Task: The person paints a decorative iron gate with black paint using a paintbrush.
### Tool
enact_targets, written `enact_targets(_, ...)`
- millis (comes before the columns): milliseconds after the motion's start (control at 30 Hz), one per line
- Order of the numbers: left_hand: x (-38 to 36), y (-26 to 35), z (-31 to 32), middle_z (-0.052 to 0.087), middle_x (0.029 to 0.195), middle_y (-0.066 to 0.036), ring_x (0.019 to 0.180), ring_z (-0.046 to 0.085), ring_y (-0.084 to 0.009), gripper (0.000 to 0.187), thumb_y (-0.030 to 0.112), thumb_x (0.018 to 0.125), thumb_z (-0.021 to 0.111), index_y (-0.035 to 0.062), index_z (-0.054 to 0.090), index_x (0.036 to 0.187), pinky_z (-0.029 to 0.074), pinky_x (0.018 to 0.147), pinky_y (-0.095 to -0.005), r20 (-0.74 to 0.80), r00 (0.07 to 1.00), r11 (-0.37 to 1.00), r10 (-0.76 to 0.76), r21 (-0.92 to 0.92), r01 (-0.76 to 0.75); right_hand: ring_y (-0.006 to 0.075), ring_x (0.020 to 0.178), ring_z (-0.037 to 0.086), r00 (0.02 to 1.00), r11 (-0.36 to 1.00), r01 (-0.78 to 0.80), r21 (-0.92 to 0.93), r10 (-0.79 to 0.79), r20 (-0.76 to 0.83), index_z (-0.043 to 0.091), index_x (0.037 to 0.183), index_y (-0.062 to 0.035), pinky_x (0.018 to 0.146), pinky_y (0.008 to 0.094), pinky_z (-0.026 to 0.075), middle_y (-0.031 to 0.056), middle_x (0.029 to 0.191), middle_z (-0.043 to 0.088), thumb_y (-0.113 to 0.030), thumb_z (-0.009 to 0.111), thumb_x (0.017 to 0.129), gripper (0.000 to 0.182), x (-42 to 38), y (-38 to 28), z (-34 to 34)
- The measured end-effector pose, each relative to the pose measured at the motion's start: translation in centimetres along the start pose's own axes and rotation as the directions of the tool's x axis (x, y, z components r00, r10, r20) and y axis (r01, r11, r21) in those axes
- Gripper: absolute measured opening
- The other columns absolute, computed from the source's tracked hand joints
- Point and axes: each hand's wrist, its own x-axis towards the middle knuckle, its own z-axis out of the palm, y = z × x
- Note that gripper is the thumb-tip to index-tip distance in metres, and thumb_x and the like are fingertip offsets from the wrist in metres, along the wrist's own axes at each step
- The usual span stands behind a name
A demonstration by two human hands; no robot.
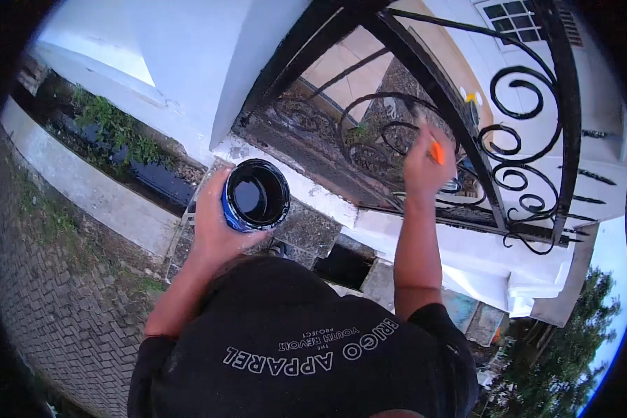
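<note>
My left hand (212,219) is wrapped round a blue paint can (233,217) held in front of my chest. Dark, glossy paint lies inside it, and its rim is smeared black. Out to the right, my right hand (425,167) grips a paintbrush (437,152) by its orange handle. The brush's bristle end points away from me and overlaps the scrollwork of a black wrought-iron gate (435,80). Curled bars surround that hand in this view.
White walls (167,42) rise at the back left beside a ditch (146,184) with water and green plants. A low concrete kerb (90,174) borders paving (63,292) on the left. Below the gate runs a white ledge (390,233), near a dark square opening (343,266).
</note>
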Motion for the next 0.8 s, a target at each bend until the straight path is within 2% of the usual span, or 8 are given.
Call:
enact_targets(100, 0.9, -0.5, -0.8, 0.054, 0.123, -0.021, 0.117, 0.054, -0.0391, 0.1, 0.028, 0.051, 0.091, -0.0002, 0.04, 0.132, 0.039, 0.102, -0.0457, 0.012, 0.997, 0.997, -0.07, -0.022, 0.071, 0.0248, 0.063, 0.06, 0.961, 0.949, 0.252, -0.19, -0.221, 0.169, 0.067, 0.09, -0.0092, 0.056, 0.0367, 0.049, 0.0087, 0.077, 0.065, -0.004, 0.067, 0.079, 0.012, 0.2, -1.7, -0.8)
enact_targets(167, 1.0, -1.8, -0.8, 0.054, 0.124, -0.022, 0.117, 0.053, -0.0391, 0.1, 0.027, 0.051, 0.09, -0.0005, 0.04, 0.133, 0.039, 0.102, -0.0455, -0.003, 0.998, 0.997, -0.066, -0.034, 0.066, 0.0234, 0.06, 0.057, 0.807, 0.836, 0.51, -0.202, -0.385, 0.447, 0.065, 0.088, -0.0108, 0.052, 0.037, 0.047, 0.006, 0.072, 0.06, -0.003, 0.068, 0.073, 0.017, -1.2, -2.0, 1.4)
enact_targets(267, 0.9, -2.8, -0.5, 0.053, 0.126, -0.023, 0.119, 0.053, -0.039, 0.102, 0.026, 0.05, 0.09, -0.0012, 0.039, 0.134, 0.039, 0.103, -0.0453, -0.038, 0.996, 0.987, -0.078, -0.146, 0.071, 0.023, 0.063, 0.058, 0.7, 0.825, 0.56, -0.081, -0.418, 0.579, 0.066, 0.088, -0.0117, 0.055, 0.0364, 0.048, 0.0051, 0.072, 0.057, -0.005, 0.069, 0.069, 0.02, -4.1, 0.4, 5.3)
enact_targets(400, 0.7, -3.1, -1.1, 0.053, 0.127, -0.023, 0.12, 0.053, -0.038, 0.103, 0.026, 0.05, 0.09, -0.0019, 0.038, 0.134, 0.04, 0.103, -0.0443, -0.08, 0.993, 0.996, -0.086, -0.024, 0.085, 0.0231, 0.067, 0.059, 0.726, 0.874, 0.479, -0.083, -0.341, 0.597, 0.066, 0.091, -0.0121, 0.058, 0.0365, 0.048, 0.0055, 0.076, 0.059, -0.006, 0.07, 0.068, 0.024, -3.3, -1.4, 3.5)
enact_targets(500, 0.5, -2.8, -0.6, 0.053, 0.127, -0.023, 0.12, 0.052, -0.0373, 0.104, 0.026, 0.049, 0.091, -0.0022, 0.038, 0.135, 0.04, 0.103, -0.0437, -0.069, 0.987, 0.985, -0.145, -0.105, 0.137, 0.0234, 0.069, 0.059, 0.827, 0.848, 0.501, -0.169, -0.413, 0.382, 0.064, 0.093, -0.013, 0.06, 0.0368, 0.05, 0.005, 0.076, 0.058, -0.006, 0.071, 0.066, 0.029, -0.4, -2.7, 0.7)
enact_targets(600, 0.0, -2.9, -0.1, 0.053, 0.126, -0.022, 0.12, 0.053, -0.0366, 0.104, 0.027, 0.049, 0.091, -0.002, 0.038, 0.135, 0.039, 0.103, -0.0434, -0.061, 0.986, 0.981, -0.157, -0.126, 0.148, 0.0239, 0.07, 0.059, 0.756, 0.793, 0.556, -0.248, -0.36, 0.547, 0.064, 0.093, -0.0135, 0.06, 0.0368, 0.05, 0.0051, 0.075, 0.056, -0.006, 0.07, 0.066, 0.028, -0.6, -2.2, 2.1)
enact_targets(733, -0.5, -1.7, -0.3, 0.053, 0.125, -0.021, 0.119, 0.053, -0.0363, 0.102, 0.028, 0.051, 0.092, -0.001, 0.039, 0.133, 0.04, 0.103, -0.0436, -0.057, 0.989, 0.987, -0.136, -0.09, 0.131, 0.0247, 0.071, 0.061, 0.61, 0.843, 0.538, 0.006, -0.395, 0.687, 0.064, 0.094, -0.0149, 0.061, 0.0377, 0.051, 0.0053, 0.076, 0.058, -0.01, 0.068, 0.07, 0.025, -5.6, 0.8, 6.5)
enact_targets(800, -1.0, -2.3, -0.2, 0.053, 0.125, -0.021, 0.119, 0.053, -0.0366, 0.102, 0.029, 0.051, 0.092, -0.0004, 0.04, 0.133, 0.04, 0.103, -0.0438, -0.068, 0.991, 0.993, -0.111, -0.054, 0.108, 0.0255, 0.071, 0.062, 0.658, 0.883, 0.469, 0.041, -0.379, 0.65, 0.065, 0.093, -0.0149, 0.062, 0.039, 0.051, 0.0057, 0.077, 0.06, -0.011, 0.067, 0.074, 0.02, -5.6, 1.2, 6.9)
